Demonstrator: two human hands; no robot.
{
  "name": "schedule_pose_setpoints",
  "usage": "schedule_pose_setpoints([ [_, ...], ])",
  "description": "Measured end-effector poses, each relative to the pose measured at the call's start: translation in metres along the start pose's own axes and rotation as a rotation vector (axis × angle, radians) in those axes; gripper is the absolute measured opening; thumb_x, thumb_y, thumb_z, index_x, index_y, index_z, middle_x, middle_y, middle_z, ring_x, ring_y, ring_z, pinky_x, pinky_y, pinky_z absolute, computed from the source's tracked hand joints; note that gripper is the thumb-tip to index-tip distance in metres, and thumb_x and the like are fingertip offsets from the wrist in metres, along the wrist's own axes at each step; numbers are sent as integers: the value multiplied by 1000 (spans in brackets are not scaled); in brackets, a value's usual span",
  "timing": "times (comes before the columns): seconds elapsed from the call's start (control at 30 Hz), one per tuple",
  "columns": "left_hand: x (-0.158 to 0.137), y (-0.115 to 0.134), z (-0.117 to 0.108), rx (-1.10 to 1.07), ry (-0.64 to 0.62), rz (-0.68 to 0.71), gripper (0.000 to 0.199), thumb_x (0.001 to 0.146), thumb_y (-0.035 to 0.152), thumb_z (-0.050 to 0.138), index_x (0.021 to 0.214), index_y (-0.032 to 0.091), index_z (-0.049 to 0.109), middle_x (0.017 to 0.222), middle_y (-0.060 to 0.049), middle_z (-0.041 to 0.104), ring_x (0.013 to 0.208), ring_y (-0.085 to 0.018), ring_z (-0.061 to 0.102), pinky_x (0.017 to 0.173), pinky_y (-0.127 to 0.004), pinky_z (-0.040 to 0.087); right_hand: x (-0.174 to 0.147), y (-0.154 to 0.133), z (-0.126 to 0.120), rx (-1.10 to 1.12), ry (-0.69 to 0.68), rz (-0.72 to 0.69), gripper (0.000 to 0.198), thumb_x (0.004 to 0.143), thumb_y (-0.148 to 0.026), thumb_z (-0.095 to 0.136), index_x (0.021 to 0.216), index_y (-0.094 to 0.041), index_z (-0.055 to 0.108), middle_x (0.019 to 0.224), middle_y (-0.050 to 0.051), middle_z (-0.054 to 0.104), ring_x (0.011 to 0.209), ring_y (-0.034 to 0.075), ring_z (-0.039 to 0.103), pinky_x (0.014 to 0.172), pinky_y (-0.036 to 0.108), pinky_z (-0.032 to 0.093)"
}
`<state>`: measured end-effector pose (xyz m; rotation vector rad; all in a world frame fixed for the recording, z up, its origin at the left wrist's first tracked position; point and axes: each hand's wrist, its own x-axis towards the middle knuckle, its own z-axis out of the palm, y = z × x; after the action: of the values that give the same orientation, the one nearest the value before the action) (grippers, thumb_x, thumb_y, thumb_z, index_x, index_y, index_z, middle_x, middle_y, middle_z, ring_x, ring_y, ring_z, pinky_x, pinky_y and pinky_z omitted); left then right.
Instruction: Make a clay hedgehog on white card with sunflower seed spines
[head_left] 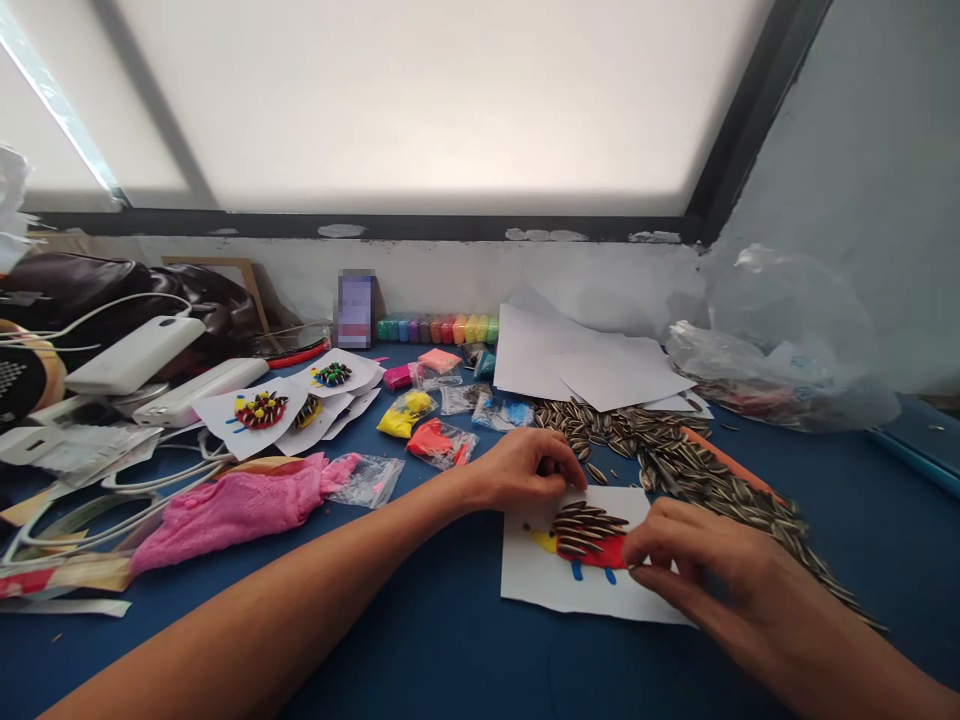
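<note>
A hedgehog picture (592, 540) lies on a white sheet of paper (525, 580) in front of me. Its body is red clay, with a yellow clay snout, blue clay legs and rows of striped sunflower seeds (589, 522) set on its back. My left hand (529, 465) rests at the paper's top edge with its fingers curled; whatever they may hold is hidden. At the right end of the red body, my right hand (705, 570) pinches thumb and forefinger together. What sits between those fingertips is too small to make out. It also covers the paper's right side.
Loose sunflower seeds (705, 470) spread behind and right of the paper. Bagged clay (409, 412), blank sheets (577, 350) and a plastic bag (780, 350) lie farther back. Finished seed pictures (255, 415), a pink cloth (232, 510) and white cables are at left.
</note>
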<state>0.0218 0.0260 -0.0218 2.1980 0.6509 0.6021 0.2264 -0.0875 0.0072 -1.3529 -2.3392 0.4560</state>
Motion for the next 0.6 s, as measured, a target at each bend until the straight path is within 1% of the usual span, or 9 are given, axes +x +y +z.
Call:
schedule_pose_setpoints([
  [0.17,0,1,0,5,9,8,32,70,-2,49,84,12,75,83,-3,62,74,-12,56,67,-23,44,-5,-5,4,-37,29,-23,22,93,-29,50,77,-26,64,78,1,60,62,12,58,58,23,47],
  [0.3,0,0,0,7,7,9,32,70,-1,50,84,13,75,83,-3,62,73,-12,56,67,-23,43,-5,-8,7,-44,38,-39,20,94,-24,48,87,-27,67,82,1,62,66,12,62,58,21,49],
  [0.37,0,-1,0,3,4,10,32,70,-1,50,84,12,75,83,-3,62,73,-12,56,67,-23,44,-4,-9,7,-44,46,-72,22,95,-23,46,94,-27,68,81,1,63,65,12,63,56,19,50],
  [0.43,0,-1,0,-9,1,11,32,70,-1,50,85,12,75,84,-3,63,74,-12,57,67,-23,44,-4,-11,7,-51,79,-105,23,95,-21,45,96,-27,67,80,0,64,65,11,65,56,18,50],
  [0.6,0,-2,-1,-17,3,17,33,70,-1,49,85,13,75,85,-3,63,74,-12,57,67,-23,45,-4,-13,10,-115,152,-145,18,92,-19,50,81,-25,62,71,-2,64,59,10,64,51,18,49],
])
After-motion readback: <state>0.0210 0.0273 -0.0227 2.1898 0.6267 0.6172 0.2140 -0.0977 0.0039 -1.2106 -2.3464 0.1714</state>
